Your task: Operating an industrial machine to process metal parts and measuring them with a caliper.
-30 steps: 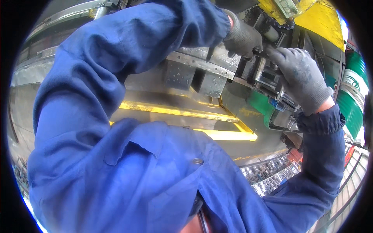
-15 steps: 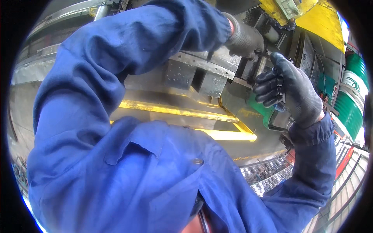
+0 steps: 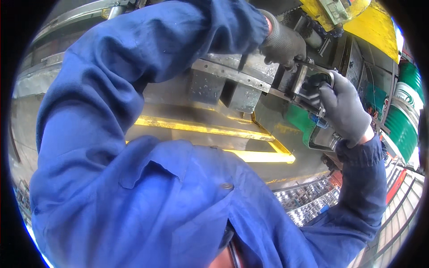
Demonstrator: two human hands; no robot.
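Both hands gloved, up on a grey metal bracket (image 3: 313,85) at the machine's steel frame (image 3: 232,76). Left hand (image 3: 282,44) is fisted, fingers curled tight around the bracket's upper end. Right hand (image 3: 342,109) wraps the bracket's middle, fingers closed around it, thumb side hidden. Containers: 2 green drums (image 3: 402,120) stand at far right, well apart from the hands, contents not visible. Yellow floor frame (image 3: 210,131) lies below. Yellow housing (image 3: 371,22) sits overhead.

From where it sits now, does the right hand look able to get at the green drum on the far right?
Probably not without letting go: the right hand is wrapped around a metal handle on the machine, and the green drum stands apart beyond it.
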